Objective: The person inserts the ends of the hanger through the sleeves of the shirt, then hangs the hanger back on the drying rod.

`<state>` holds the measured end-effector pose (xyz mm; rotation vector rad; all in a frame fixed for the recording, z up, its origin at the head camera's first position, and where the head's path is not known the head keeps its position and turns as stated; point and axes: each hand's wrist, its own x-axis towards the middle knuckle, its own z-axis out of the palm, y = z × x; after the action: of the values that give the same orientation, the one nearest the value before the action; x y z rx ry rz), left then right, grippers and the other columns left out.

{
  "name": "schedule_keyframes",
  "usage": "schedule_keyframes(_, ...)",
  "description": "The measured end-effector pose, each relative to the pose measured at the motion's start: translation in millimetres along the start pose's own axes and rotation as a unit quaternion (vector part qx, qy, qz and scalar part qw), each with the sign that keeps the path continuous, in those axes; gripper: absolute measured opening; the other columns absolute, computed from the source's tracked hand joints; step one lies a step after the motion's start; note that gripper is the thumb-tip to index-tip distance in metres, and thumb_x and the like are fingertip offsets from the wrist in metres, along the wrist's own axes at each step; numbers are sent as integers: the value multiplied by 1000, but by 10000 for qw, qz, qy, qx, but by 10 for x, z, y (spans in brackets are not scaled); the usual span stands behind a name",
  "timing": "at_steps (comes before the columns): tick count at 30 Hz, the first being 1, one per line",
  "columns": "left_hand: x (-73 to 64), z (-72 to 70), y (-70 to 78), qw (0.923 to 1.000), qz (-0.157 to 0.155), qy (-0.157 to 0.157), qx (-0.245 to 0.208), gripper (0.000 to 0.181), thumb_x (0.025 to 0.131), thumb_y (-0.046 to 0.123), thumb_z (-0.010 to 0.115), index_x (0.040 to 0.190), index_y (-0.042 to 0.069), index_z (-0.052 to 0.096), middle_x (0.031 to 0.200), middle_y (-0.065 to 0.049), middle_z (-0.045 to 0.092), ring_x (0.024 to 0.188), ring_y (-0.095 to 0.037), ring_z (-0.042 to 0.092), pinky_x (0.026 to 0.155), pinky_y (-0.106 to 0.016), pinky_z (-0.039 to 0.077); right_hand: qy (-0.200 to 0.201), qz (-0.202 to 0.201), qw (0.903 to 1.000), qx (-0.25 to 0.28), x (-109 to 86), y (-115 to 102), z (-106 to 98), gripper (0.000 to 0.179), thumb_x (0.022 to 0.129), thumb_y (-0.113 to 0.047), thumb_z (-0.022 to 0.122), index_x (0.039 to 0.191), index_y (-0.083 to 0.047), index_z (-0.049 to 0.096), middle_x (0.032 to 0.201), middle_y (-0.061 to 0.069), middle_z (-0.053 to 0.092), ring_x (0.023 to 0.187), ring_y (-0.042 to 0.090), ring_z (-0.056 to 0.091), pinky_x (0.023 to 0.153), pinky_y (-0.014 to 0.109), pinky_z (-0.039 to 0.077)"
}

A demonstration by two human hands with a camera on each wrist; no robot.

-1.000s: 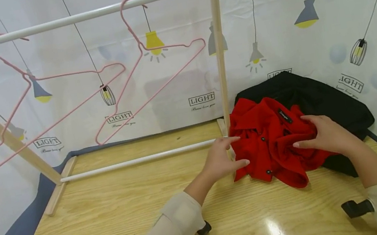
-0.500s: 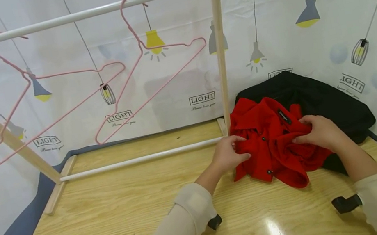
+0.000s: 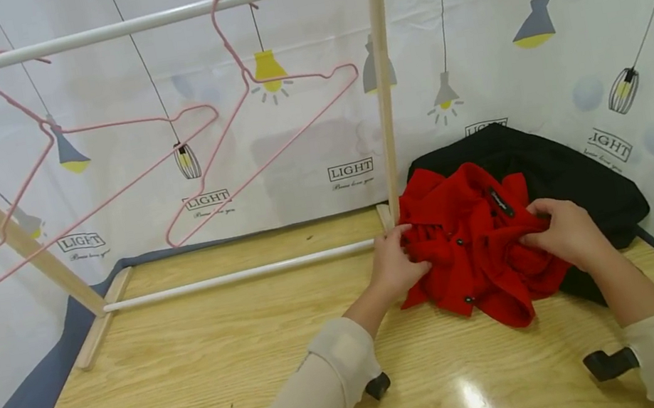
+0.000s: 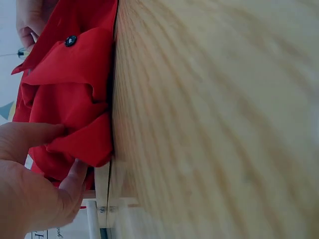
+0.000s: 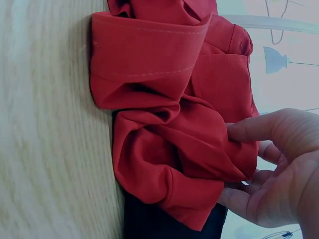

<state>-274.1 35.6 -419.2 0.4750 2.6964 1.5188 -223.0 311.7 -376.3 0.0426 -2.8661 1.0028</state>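
A crumpled red shirt (image 3: 450, 263) with dark buttons and a black label lies bunched at the right of the table, partly on a black cloth item (image 3: 581, 169). My left hand (image 3: 394, 265) pinches its left edge; in the left wrist view, thumb and finger (image 4: 75, 181) close about a red fold. On the opposite side, my right hand (image 3: 572, 231) holds the shirt, with the thumb on top and the other fingers partly hidden behind the cloth in the right wrist view.
A rack with a white top rail (image 3: 141, 24) and wooden posts stands at the back left. Two pink hangers, one left (image 3: 112, 125) and one right (image 3: 293, 78), hang from it. A printed curtain (image 3: 466, 29) borders the wooden table (image 3: 200, 377).
Both hands have gone from hovering with spread fingers at the shirt to gripping its two sides. The red cloth has shifted slightly, its collar area rising a little.
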Motion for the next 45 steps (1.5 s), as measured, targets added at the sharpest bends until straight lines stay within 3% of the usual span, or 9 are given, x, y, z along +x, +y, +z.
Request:
schedule_keyframes(3, 14, 9, -18, 9993, -119, -36, 346, 65, 75, 10, 82, 135, 11, 56, 133, -15, 45, 116, -27, 52, 94, -32, 47, -4, -17, 10000, 18, -7, -3, 16, 39, 81, -14, 76, 111, 2, 58, 100, 21, 62, 84, 32, 56, 67, 35, 46)
schedule_keyframes(5, 28, 8, -42, 9981, 20, -94, 614, 59, 77, 12, 81, 132, 10, 60, 130, -14, 52, 118, -28, 51, 97, -32, 45, -1, -21, 10000, 32, -11, -9, 26, 38, 81, -14, 75, 111, 2, 58, 99, 21, 63, 82, 31, 57, 65, 35, 46)
schedule_keyframes(10, 68, 13, -96, 9958, 390, 12, 825, 38, 77, 10, 80, 114, 8, 70, 113, -9, 62, 102, -22, 57, 86, -26, 46, 82, -35, 10000, 19, -25, -30, 35, 37, 81, -14, 75, 110, 2, 58, 98, 21, 63, 82, 31, 57, 64, 35, 47)
schedule_keyframes(14, 64, 16, -102, 9944, 572, 212, 864, 26, 78, 9, 80, 103, 8, 73, 100, -5, 63, 89, -15, 57, 77, -21, 46, 241, -63, 9997, 17, -58, -40, 26, 36, 82, -15, 76, 109, 1, 59, 98, 21, 64, 81, 31, 58, 63, 35, 47)
schedule_keyframes(18, 26, -6, -80, 9903, 965, 395, 920, 19, 78, 6, 79, 96, 9, 74, 92, -3, 63, 77, -12, 55, 68, -18, 45, 451, -107, 9989, 60, -110, -40, 2, 33, 82, -14, 76, 107, 0, 61, 95, 20, 65, 77, 28, 58, 61, 34, 47)
schedule_keyframes(23, -44, -59, -37, 9824, 1427, 550, 1075, 16, 77, 5, 78, 92, 9, 75, 92, -2, 66, 83, -14, 58, 72, -18, 46, 643, -117, 9977, 167, -178, -45, -38, 30, 82, -13, 76, 106, -1, 62, 95, 19, 65, 73, 26, 59, 59, 34, 49)
schedule_keyframes(27, -89, -99, -15, 9765, 1753, 631, 1083, 13, 77, 4, 78, 88, 8, 74, 91, -1, 68, 90, -15, 62, 77, -18, 47, 744, -143, 9970, 187, -227, -65, -67, 30, 82, -14, 76, 105, -1, 63, 96, 20, 65, 74, 26, 59, 58, 33, 49)
schedule_keyframes(37, -260, -305, 96, 9686, 2300, 572, 750, 12, 76, -2, 76, 86, 5, 73, 89, -4, 67, 85, -16, 61, 75, -20, 48, 852, -223, 9954, 368, -364, -158, -136, 29, 82, -15, 78, 102, -1, 64, 92, 17, 68, 72, 13, 57, 57, 27, 49)
schedule_keyframes(45, -399, -507, 119, 9722, 2243, 424, 523, 10, 80, -2, 74, 85, 7, 72, 90, -2, 65, 84, -13, 59, 64, -17, 49, 758, -291, 9954, 513, -449, -270, -158, 28, 84, -15, 77, 104, -1, 64, 92, 15, 69, 71, 7, 57, 58, 26, 50)
